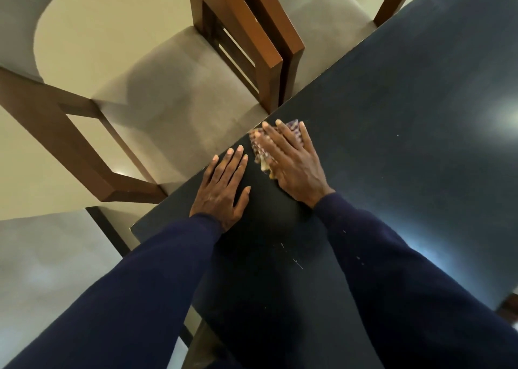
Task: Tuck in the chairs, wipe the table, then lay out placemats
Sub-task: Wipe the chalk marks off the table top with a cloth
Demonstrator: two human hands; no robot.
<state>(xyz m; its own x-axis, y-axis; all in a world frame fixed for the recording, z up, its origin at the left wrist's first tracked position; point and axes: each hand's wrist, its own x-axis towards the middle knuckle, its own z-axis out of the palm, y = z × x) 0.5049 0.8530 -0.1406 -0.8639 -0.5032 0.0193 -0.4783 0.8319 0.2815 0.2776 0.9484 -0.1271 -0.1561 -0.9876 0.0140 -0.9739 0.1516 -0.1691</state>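
A dark, glossy table [392, 133] runs from the bottom centre to the upper right. My right hand [291, 161] presses flat, fingers straight, on a small checked cloth [259, 147] near the table's left edge; most of the cloth is hidden under the hand. My left hand [224, 189] rests flat on the bare tabletop just to the left, fingertips at the table's edge. A wooden chair with a grey padded seat [173, 94] stands at that edge, its seat partly under the table.
A second chair [316, 12] with brown wooden arms stands further along the same side. Another grey padded seat [47, 256] shows at the lower left. Small white specks [297, 262] lie on the tabletop between my sleeves. A bright light reflection sits at the right.
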